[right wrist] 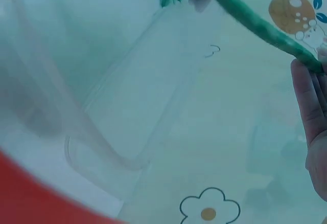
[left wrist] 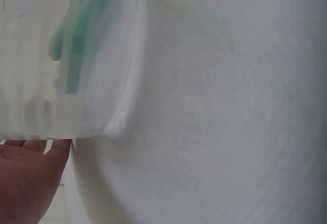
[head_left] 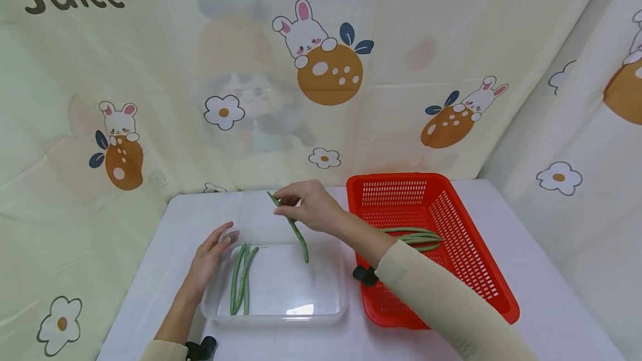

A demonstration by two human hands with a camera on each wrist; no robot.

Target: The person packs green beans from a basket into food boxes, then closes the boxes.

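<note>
A green bean (head_left: 299, 235) hangs slanting from my right hand (head_left: 315, 205), pinched between thumb and fingers near its upper end. It is over the clear plastic container (head_left: 273, 321). In the right wrist view the bean (right wrist: 261, 28) runs out from the fingertips of the right hand (right wrist: 312, 132). My left hand (head_left: 204, 263) rests at the container's left side, fingers extended along the rim. Seen from the left wrist, the fingers of that hand (left wrist: 33, 175) are partly hidden by the container wall (left wrist: 30, 114). Several green beans (head_left: 243, 280) lie lengthwise inside, along the left wall.
A red plastic basket (head_left: 494, 288) stands to the right of the container, with several green beans (head_left: 418, 238) in it, partly hidden by my right forearm. Both sit on a white table (head_left: 150, 288). A printed curtain (head_left: 391, 127) hangs behind the table.
</note>
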